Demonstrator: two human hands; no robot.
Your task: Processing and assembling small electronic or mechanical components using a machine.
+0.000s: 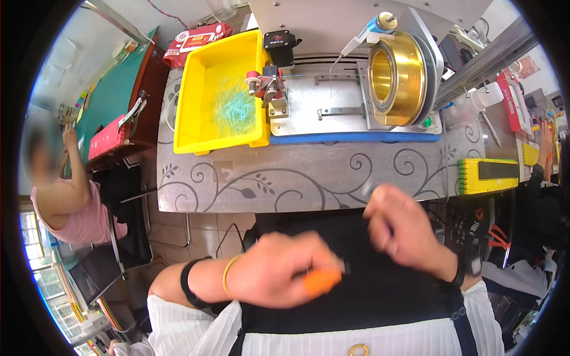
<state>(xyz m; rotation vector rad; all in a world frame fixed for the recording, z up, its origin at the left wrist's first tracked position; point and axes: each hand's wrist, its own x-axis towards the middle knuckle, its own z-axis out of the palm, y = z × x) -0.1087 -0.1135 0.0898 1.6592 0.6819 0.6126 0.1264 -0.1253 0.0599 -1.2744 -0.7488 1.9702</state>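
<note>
My left hand (284, 270) is over the black apron on my lap, its fingers curled closed. At its fingertips is a bright orange piece (322, 281), with a small dark or metallic tip beside it; blur hides its exact kind. To the right, my right hand (404, 228) is raised near the table's front edge, thumb and fingers pinched together. A faint, pale, see-through blur (369, 188) shows just above those fingertips, too smeared to name. Both hands are apart from each other and from the machine (341, 98) on the table.
A yellow tray (185, 113) with greenish clear strands (237, 111) adjoins the machine, which carries a gold ring-shaped spool (396, 80). A yellow block with a dark strip (488, 176) lies at the table's right. Co-workers sit left, in pink (77, 207), and far right.
</note>
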